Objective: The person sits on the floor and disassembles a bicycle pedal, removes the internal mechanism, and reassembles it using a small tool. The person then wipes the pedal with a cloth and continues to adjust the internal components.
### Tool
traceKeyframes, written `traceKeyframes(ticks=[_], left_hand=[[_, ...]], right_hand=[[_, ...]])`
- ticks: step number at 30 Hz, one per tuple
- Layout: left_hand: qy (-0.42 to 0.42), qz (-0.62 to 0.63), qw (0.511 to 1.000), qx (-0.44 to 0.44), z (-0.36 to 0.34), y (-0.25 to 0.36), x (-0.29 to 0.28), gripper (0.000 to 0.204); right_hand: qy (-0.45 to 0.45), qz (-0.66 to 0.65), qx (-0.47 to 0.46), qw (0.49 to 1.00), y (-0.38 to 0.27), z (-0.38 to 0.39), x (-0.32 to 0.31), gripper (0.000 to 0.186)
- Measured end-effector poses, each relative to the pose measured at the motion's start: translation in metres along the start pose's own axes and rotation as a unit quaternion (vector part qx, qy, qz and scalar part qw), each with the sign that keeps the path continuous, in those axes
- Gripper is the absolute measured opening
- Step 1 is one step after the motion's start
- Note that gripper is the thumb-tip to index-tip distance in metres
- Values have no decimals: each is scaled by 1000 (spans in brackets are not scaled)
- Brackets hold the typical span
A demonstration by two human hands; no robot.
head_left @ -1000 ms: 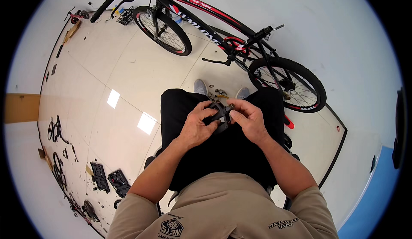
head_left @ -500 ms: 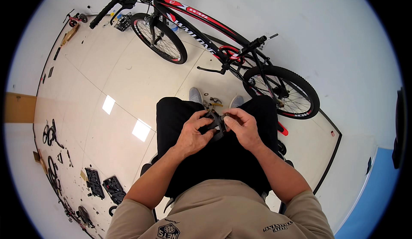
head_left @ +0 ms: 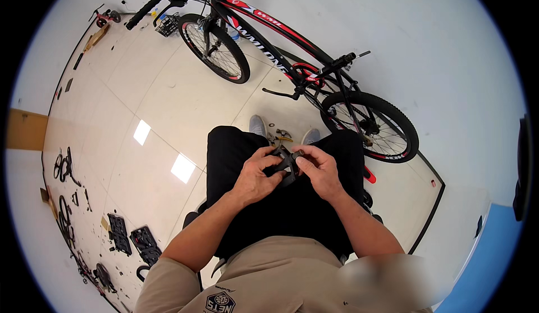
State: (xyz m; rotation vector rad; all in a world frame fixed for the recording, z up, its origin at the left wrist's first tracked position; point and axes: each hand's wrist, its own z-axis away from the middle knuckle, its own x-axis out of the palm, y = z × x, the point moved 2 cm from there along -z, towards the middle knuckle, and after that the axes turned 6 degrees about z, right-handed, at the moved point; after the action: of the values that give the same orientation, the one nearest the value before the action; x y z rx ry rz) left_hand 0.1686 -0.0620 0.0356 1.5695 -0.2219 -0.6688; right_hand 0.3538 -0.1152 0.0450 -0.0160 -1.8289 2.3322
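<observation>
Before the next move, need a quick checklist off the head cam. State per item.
1. Left hand gripping the black pedal-like part: ok.
2. Right hand on that part: ok, thumb and fingers at the stub on its right side.
3. Stub's thread and surface undamaged: cannot tell, too small and partly covered.
4. Bicycle upright: ok, standing ahead of the person; what supports it isn't clear.
5. Floor between the shoes free of loose items: not ok, small tools or parts lie there.
</observation>
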Motion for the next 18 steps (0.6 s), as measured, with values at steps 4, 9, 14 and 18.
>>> traceKeyframes(ticks=[4,9,14,18], left_hand=[[-8,12,1000,-11,-1,2,1,30],[-10,23,999,-26,-1,1,1,30],[20,-87,994,55,4,3,3,34],[52,-139,983,112,5,14,3,36]], right_hand=[[6,7,-3,1000,3,-1,-2,19],[33,35,-10,999,4,-1,-2,13],[66,42,-8,997,9,1,1,9],[79,37,-17,996,11,2,1,9]])
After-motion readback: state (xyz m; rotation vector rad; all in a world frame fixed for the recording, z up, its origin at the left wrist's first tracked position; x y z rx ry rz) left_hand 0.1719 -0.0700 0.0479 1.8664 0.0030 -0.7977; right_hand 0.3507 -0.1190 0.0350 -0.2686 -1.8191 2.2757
